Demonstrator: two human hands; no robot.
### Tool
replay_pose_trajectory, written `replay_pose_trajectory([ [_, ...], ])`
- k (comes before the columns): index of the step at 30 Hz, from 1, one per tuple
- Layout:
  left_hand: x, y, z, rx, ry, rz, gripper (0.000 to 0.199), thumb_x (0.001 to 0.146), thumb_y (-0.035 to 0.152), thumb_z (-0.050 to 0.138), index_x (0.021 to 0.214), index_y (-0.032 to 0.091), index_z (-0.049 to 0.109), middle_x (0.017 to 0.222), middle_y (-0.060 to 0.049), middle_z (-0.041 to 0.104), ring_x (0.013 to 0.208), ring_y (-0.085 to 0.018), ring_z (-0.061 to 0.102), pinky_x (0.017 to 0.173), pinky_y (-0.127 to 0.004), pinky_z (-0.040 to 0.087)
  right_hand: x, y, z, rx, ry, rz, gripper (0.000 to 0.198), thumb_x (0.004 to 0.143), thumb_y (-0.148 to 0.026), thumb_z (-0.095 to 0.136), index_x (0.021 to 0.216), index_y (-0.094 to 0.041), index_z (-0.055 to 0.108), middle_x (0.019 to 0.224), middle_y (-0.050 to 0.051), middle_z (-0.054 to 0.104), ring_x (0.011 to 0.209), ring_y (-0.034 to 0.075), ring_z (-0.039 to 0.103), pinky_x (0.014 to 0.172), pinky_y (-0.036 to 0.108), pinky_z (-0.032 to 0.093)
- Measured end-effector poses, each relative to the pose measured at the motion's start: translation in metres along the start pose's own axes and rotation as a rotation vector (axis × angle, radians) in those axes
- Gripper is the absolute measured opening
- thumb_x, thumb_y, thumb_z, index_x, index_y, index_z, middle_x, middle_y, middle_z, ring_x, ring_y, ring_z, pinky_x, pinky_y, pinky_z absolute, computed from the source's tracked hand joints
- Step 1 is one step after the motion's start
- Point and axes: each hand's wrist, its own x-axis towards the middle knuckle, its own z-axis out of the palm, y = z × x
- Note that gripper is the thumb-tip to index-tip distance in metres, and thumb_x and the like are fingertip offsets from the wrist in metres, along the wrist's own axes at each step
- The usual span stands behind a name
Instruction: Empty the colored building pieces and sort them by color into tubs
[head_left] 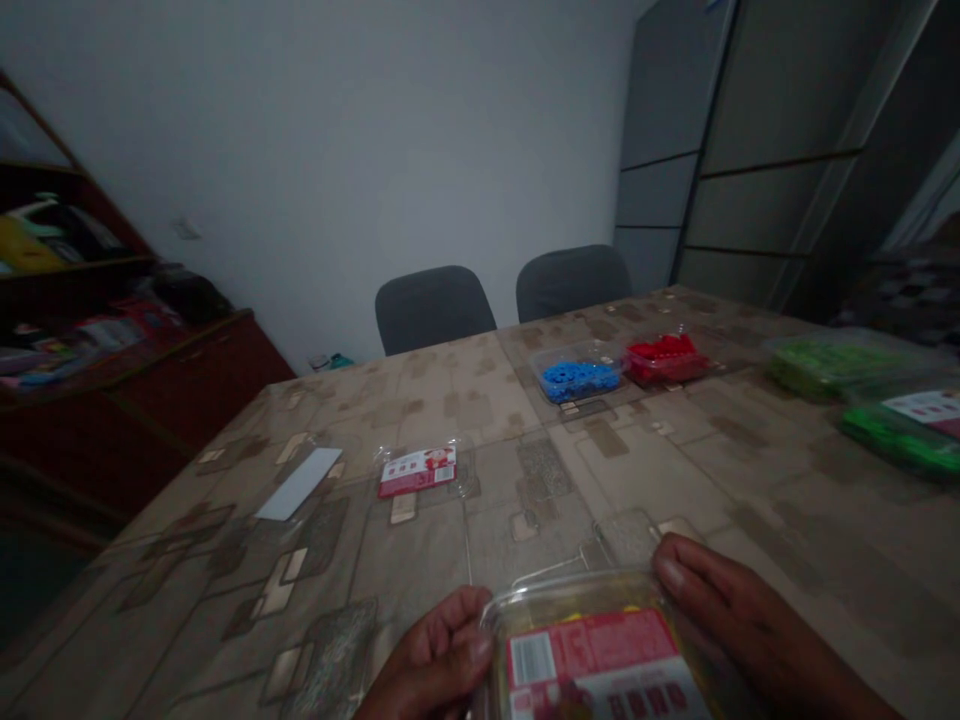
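Observation:
At the near edge of the view is a clear plastic container (592,660) with yellow contents and a red and white label bearing a barcode. My left hand (439,655) grips its left side, thumb on the upper edge. Against its right side, my right hand (739,615) is closed with the thumb along the rim. The lower part of the container is cut off by the frame. Further off on the table, a clear lid (418,470) with a similar label lies flat, beside a white card (300,484).
Open clear tubs of blue pieces (581,378) and red pieces (666,358) stand towards the far side of the patterned table (480,540). Green pieces in containers (900,435) sit at the right. Two grey chairs (435,305) are behind the table, and a cabinet (150,370) is at left.

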Motion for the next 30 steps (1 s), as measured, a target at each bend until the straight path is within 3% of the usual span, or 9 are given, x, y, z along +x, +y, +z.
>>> replay_pose_trajectory([
  [4,0.0,0.004,-0.001,-0.023,0.014,-0.015,0.031,0.064,0.027,0.088,0.086,0.015,0.069,0.075,-0.007,0.074,0.065,-0.018,0.072,0.065,-0.027,0.056,0.0,0.004,-0.005,-0.038,0.013,-0.087,0.04,0.089,-0.055,0.047,0.064,-0.024,0.053,0.063,0.0,0.057,0.059,0.019,0.057,0.052,0.026,0.051],
  [10,-0.001,0.006,-0.002,-0.063,0.012,-0.08,0.031,0.065,0.023,0.087,0.088,0.014,0.068,0.079,-0.006,0.072,0.066,-0.016,0.07,0.067,-0.027,0.057,0.0,0.006,-0.008,0.011,0.004,-0.142,0.038,0.09,-0.054,0.048,0.066,-0.026,0.056,0.062,0.0,0.059,0.057,0.019,0.06,0.05,0.026,0.054],
  [16,-0.001,0.005,-0.003,0.023,0.052,-0.017,0.029,0.07,0.031,0.085,0.084,0.014,0.067,0.072,-0.007,0.072,0.056,-0.014,0.068,0.057,-0.024,0.056,0.004,0.008,-0.005,-0.009,0.007,-0.047,0.044,0.091,-0.056,0.044,0.063,-0.024,0.052,0.06,0.0,0.058,0.056,0.018,0.06,0.05,0.025,0.053],
  [20,-0.001,0.007,-0.002,-0.062,0.038,-0.082,0.025,0.067,0.023,0.086,0.083,0.011,0.07,0.076,-0.009,0.073,0.064,-0.016,0.07,0.063,-0.026,0.057,0.003,0.017,-0.006,0.0,0.015,-0.212,0.039,0.089,-0.058,0.046,0.069,-0.027,0.059,0.061,0.001,0.06,0.054,0.019,0.06,0.048,0.025,0.054],
  [23,-0.003,0.011,0.001,-0.099,0.018,-0.091,0.022,0.066,0.016,0.084,0.082,0.008,0.071,0.076,-0.009,0.071,0.066,-0.016,0.069,0.069,-0.027,0.056,0.002,0.021,-0.009,-0.037,0.009,-0.304,0.036,0.084,-0.061,0.052,0.08,-0.028,0.064,0.07,0.003,0.066,0.064,0.021,0.065,0.055,0.026,0.057],
  [26,-0.004,0.015,0.004,-0.068,0.051,-0.092,0.018,0.067,0.014,0.083,0.08,0.009,0.071,0.075,-0.008,0.07,0.065,-0.014,0.068,0.068,-0.025,0.056,0.003,0.017,-0.009,-0.066,-0.008,-0.21,0.034,0.088,-0.058,0.049,0.083,-0.027,0.064,0.077,0.002,0.068,0.074,0.022,0.068,0.064,0.027,0.058],
  [30,-0.001,0.016,0.002,0.07,0.064,-0.056,0.024,0.064,0.023,0.085,0.077,0.012,0.068,0.065,-0.004,0.067,0.049,-0.011,0.06,0.043,-0.019,0.051,0.008,0.008,-0.008,-0.06,-0.071,-0.101,0.034,0.092,-0.052,0.046,0.075,-0.026,0.058,0.068,0.001,0.063,0.064,0.02,0.064,0.057,0.026,0.056],
])
